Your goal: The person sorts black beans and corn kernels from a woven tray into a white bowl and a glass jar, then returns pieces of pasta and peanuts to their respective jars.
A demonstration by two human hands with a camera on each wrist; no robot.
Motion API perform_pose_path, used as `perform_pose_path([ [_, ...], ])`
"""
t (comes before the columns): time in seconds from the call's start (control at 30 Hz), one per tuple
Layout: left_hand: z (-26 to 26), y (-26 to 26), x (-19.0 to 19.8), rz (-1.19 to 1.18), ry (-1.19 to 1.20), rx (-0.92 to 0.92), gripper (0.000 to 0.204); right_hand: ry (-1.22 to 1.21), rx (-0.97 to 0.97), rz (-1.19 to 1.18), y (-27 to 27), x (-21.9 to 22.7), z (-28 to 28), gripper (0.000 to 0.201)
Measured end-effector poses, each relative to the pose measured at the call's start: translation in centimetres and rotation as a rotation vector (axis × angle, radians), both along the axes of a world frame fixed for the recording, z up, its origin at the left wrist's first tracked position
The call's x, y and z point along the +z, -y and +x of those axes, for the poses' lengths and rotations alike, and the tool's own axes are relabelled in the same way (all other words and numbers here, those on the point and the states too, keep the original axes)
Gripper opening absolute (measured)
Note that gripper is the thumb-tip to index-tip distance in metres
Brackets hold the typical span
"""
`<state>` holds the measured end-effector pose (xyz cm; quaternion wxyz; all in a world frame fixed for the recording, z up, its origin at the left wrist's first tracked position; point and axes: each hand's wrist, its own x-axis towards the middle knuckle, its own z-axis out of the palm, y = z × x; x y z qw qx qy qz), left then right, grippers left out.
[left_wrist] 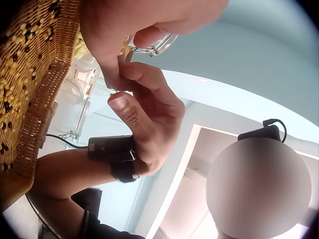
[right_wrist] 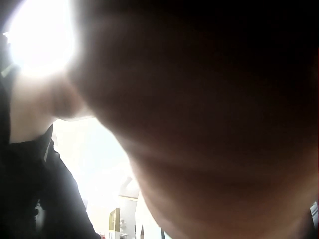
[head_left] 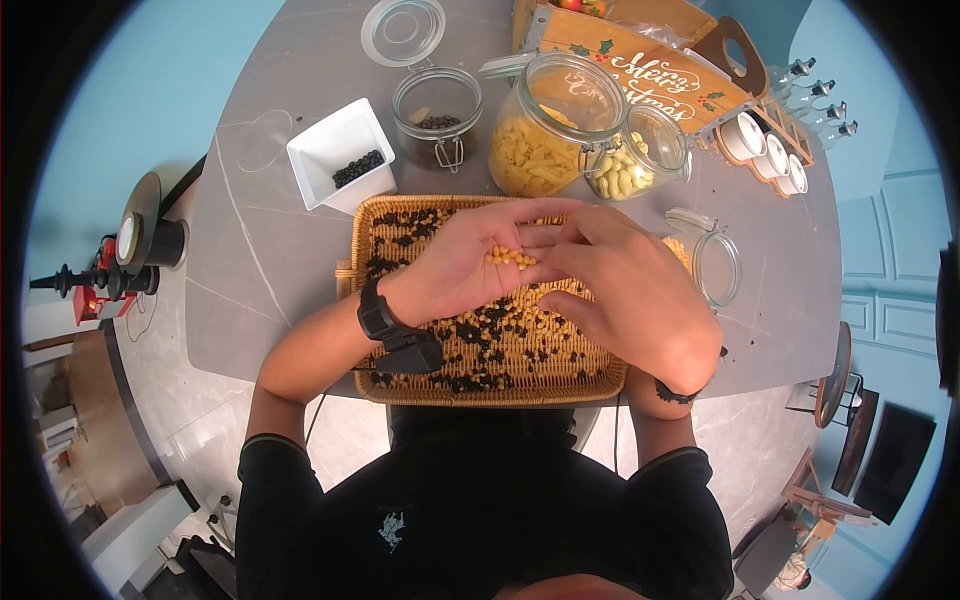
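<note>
My left hand [head_left: 455, 262] is palm up above the wicker basket [head_left: 490, 396], with a small heap of yellow beans [head_left: 509, 258] lying on the palm and finger bases. Over it comes my right hand [head_left: 635, 285], its bent fingers reaching to the left hand's fingers beside the heap. The right thumb stands apart from the other fingers in the head view. Black beans [head_left: 490, 330] and yellow ones are scattered mixed over the basket's bottom. From the left wrist, the right hand [left_wrist: 154, 109] shows with curved fingers. The right wrist view is mostly dark, blurred skin.
Behind the basket stand a white square bowl [head_left: 310, 165] with black beans, a jar of dark beans [head_left: 437, 145], a large jar of yellow pasta [head_left: 535, 155] and a smaller jar of pale pieces [head_left: 625, 175]. An open glass jar [head_left: 717, 268] lies right of the basket.
</note>
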<state>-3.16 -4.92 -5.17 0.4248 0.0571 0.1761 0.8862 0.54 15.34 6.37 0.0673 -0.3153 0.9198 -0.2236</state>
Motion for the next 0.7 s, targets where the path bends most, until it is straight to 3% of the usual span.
perform_pose_path([
  [0.07, 0.0, 0.0, -0.2, 0.090, 0.096, -0.010, 0.058, -0.014, 0.002, -0.002, 0.1, -0.1, 0.0, 0.024],
  [0.27, 0.1, 0.2, 0.3, 0.100, 0.097, -0.030, 0.048, -0.068, 0.033, -0.067, 0.5, -1.1, -0.2, 0.022],
  [0.57, 0.2, 0.1, 1.0, 0.008, 0.108, -0.007, 0.046, -0.086, 0.056, -0.067, 0.5, -1.2, -0.3, 0.020],
  [0.7, -0.1, 0.2, -0.8, 0.172, 0.079, -0.055, 0.046, -0.102, 0.072, -0.058, 0.6, -1.3, -0.5, 0.022],
])
